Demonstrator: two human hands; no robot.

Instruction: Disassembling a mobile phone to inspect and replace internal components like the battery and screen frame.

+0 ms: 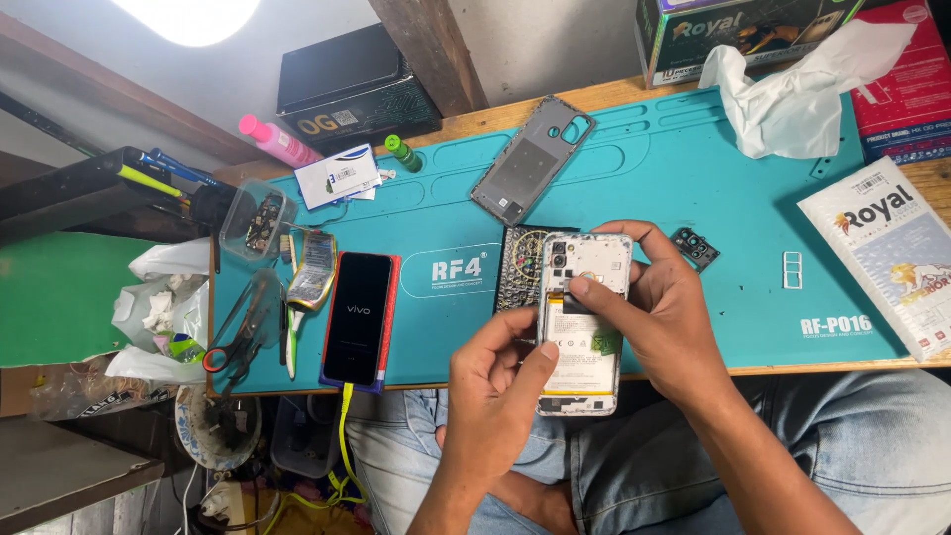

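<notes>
Apparently both hands (594, 347) gripping opened phone (582, 327), mat edge (693, 369)

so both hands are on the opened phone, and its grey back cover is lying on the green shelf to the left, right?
Not quite. Both the left hand and right hand are on the opened phone, but the head view shows the grey back cover lying on the teal work mat, beyond the phone, not on the green shelf.

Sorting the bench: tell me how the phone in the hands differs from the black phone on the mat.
The opened phone is held in both hands, back cover off, insides showing; the black phone lies flat on the teal mat, closed, screen lit, with a yellow cable plugged in. Both are slim rectangular smartphones.
</notes>
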